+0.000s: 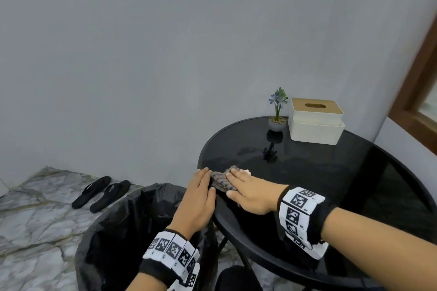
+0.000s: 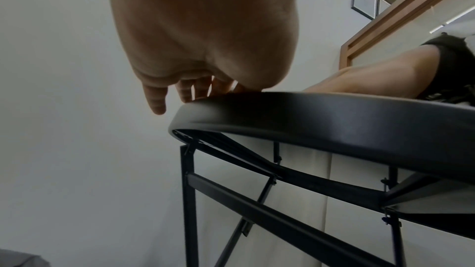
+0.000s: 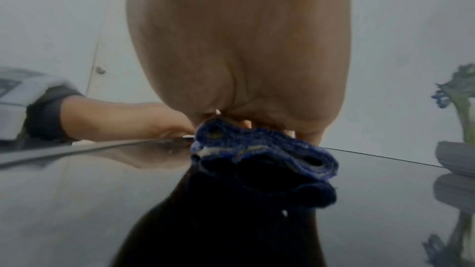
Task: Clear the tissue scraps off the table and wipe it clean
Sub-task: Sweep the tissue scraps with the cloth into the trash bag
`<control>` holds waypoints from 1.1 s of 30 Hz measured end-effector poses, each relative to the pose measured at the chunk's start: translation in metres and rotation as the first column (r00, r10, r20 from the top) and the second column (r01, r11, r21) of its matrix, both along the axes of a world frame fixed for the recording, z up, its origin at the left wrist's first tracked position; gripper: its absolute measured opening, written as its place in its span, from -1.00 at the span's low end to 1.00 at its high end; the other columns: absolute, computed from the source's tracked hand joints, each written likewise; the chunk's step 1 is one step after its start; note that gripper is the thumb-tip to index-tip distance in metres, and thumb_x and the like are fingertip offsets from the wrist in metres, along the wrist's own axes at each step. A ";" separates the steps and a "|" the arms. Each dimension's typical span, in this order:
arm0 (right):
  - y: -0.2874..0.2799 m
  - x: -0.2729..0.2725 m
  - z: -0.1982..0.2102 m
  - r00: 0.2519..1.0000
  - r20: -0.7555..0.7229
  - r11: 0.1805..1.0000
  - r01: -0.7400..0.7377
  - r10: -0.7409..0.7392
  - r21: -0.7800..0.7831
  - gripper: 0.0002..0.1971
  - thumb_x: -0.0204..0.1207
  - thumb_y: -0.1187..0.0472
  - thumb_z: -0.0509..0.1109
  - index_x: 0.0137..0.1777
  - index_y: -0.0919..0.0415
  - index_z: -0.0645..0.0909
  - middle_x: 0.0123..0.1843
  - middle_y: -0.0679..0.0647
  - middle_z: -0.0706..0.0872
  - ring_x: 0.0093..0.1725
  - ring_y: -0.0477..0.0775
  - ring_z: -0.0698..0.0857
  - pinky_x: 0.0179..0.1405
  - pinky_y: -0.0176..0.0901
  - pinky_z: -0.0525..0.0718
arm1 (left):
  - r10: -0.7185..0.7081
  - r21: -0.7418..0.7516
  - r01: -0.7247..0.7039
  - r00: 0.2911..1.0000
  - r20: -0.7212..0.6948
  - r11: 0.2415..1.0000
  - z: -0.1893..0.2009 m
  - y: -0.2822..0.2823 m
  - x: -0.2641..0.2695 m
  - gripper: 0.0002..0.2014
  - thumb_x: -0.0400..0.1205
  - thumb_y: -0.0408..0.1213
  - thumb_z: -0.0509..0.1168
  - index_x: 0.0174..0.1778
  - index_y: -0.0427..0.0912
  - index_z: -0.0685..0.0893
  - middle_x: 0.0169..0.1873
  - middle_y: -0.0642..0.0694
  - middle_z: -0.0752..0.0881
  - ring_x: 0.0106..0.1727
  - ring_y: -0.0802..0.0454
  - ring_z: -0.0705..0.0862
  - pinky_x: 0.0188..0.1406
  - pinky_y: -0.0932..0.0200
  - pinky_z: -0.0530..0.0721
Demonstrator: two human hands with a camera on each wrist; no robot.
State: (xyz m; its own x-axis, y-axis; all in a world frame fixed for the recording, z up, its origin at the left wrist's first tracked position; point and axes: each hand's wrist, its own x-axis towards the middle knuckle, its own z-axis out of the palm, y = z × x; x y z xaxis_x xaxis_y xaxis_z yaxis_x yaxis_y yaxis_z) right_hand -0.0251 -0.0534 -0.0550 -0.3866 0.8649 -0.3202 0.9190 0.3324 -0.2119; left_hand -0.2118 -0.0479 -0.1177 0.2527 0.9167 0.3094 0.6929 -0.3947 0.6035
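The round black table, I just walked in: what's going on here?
A person is wiping the round black glass table near its left edge. The right hand presses a folded bluish knitted cloth flat, with a white tissue scrap at its fingertips. The left hand rests open at the rim, above the black-lined bin.

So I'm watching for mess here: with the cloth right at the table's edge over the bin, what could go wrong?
1. The right hand presses the cloth flat at the table rim; it could slide off into the bin.
2. A white scrap peeks beyond the fingertips; a sweep might miss it.
3. The left hand guards only part of the edge, so scraps could land on the floor.
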 end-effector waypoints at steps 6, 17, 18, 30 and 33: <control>0.019 0.034 -0.010 0.988 0.032 0.988 0.149 -0.151 0.046 -0.28 0.74 -0.17 -0.13 0.73 0.27 -0.16 0.77 0.19 -0.18 0.74 0.17 -0.23 0.72 0.17 -0.04 | -0.035 -0.097 0.027 0.996 -0.080 0.995 0.000 -0.001 0.013 -0.40 0.76 -0.02 -0.02 0.69 -0.16 0.04 0.70 0.02 -0.04 0.68 0.15 -0.22 0.63 0.19 -0.20; 0.008 -0.006 0.001 0.998 0.060 0.997 -0.006 0.001 0.078 -0.39 0.74 0.23 0.07 0.71 0.37 -0.06 0.76 0.29 -0.03 0.74 0.21 -0.02 0.68 0.04 0.06 | -0.030 -0.105 0.023 0.997 -0.068 0.994 -0.004 0.001 0.009 -0.40 0.77 -0.04 -0.01 0.70 -0.14 0.00 0.70 0.05 -0.07 0.65 0.23 -0.26 0.59 0.26 -0.23; 0.005 -0.005 0.004 0.999 0.046 0.995 -0.003 -0.001 0.098 -0.42 0.71 0.31 0.11 0.69 0.37 0.05 0.73 0.30 0.10 0.71 0.24 0.12 0.63 0.01 0.20 | -0.029 -0.101 0.022 0.998 -0.060 0.995 -0.005 0.001 0.010 -0.41 0.77 -0.05 -0.01 0.70 -0.14 0.02 0.70 0.05 -0.05 0.66 0.22 -0.25 0.59 0.25 -0.22; 0.005 0.073 0.019 0.851 -0.354 0.852 0.478 -0.388 0.213 -0.82 0.58 0.22 0.15 0.02 0.17 0.57 0.01 0.31 0.63 -0.18 0.40 0.74 -0.09 0.22 0.79 | -0.015 -0.144 0.010 0.999 -0.034 0.989 -0.001 -0.006 0.014 -0.40 0.76 -0.01 -0.02 0.70 -0.10 -0.01 0.70 0.10 -0.09 0.65 0.25 -0.29 0.61 0.21 -0.22; 0.009 0.087 0.015 0.803 -0.383 0.812 0.552 -0.457 0.189 -0.86 0.59 0.16 0.14 -0.07 0.18 0.50 0.00 0.31 0.62 -0.18 0.37 0.76 -0.18 0.21 0.82 | -0.008 -0.148 0.005 1.000 -0.026 0.989 -0.001 -0.008 0.016 -0.40 0.76 -0.03 -0.02 0.70 -0.11 -0.02 0.70 0.10 -0.09 0.65 0.25 -0.29 0.61 0.21 -0.22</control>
